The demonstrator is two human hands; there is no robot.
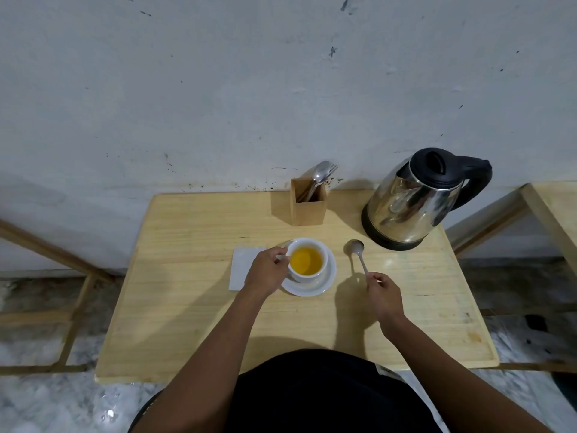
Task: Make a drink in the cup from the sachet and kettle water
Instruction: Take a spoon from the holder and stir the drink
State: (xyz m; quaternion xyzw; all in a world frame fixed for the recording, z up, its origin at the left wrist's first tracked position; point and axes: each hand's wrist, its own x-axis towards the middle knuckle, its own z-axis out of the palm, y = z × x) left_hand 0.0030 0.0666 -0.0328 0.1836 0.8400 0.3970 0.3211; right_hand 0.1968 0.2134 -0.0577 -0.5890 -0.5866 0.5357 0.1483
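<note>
A white cup (307,274) holding orange-yellow liquid stands on a white saucer (324,284) near the middle of the wooden table (193,307). My left hand (267,271) grips the cup's handle on its left side. My right hand (383,292) pinches the end of a metal spoon (357,253), whose bowl lies on or just above the table to the right of the cup. A steel kettle (415,204) with a black lid and handle stands at the back right. A white sachet or paper (242,270) lies flat left of the cup, partly under my left hand.
A small wooden holder (307,207) with cutlery stands at the table's back edge against the wall. Wooden frames stand to the left (75,307) and right (543,214) of the table. My dark-clothed body sits at the front edge.
</note>
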